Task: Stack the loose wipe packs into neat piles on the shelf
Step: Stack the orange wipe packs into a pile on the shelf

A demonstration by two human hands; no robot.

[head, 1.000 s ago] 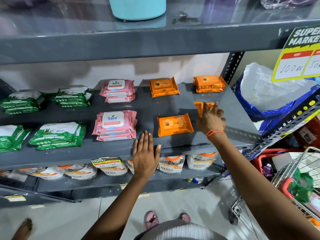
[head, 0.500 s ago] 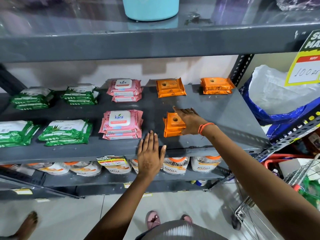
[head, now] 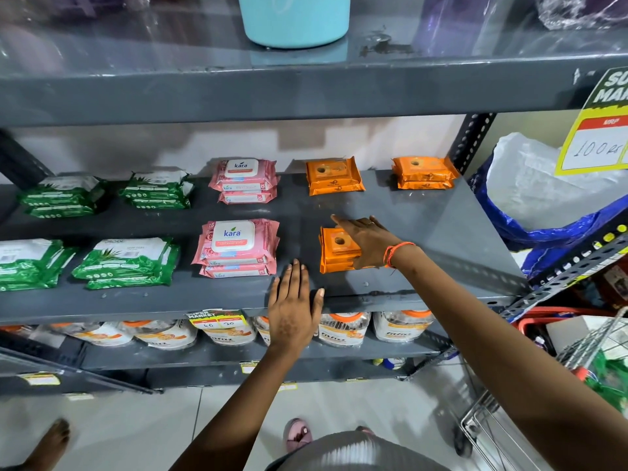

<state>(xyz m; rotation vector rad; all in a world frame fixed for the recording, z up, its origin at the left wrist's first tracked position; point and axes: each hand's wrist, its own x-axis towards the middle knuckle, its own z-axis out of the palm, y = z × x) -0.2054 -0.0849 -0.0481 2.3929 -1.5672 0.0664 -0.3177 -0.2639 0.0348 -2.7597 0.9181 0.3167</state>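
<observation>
On the grey shelf (head: pixel 424 232), a front pile of two orange wipe packs (head: pixel 338 248) lies under my right hand (head: pixel 368 244), which covers its right half, fingers along the back edge and thumb at the front. My left hand (head: pixel 292 314) lies flat and empty on the shelf's front edge, just left of that pile. Two more orange piles (head: pixel 333 176) (head: pixel 421 173) sit at the back. Pink piles (head: pixel 238 248) (head: pixel 243 180) stand in the middle and green piles (head: pixel 125 261) (head: pixel 154 190) (head: pixel 59 197) to the left.
A light blue bucket (head: pixel 295 18) stands on the shelf above. A yellow price sign (head: pixel 598 130) and a blue-and-white bag (head: pixel 543 205) are at the right, a wire cart (head: pixel 577 385) below them. Packets (head: pixel 343 329) fill the lower shelf. Another person's foot (head: pixel 51 443) is at lower left.
My right hand carried a loose orange pack from the shelf's right side leftward and set it on the front orange pack, making a pile. My left hand stayed put.
</observation>
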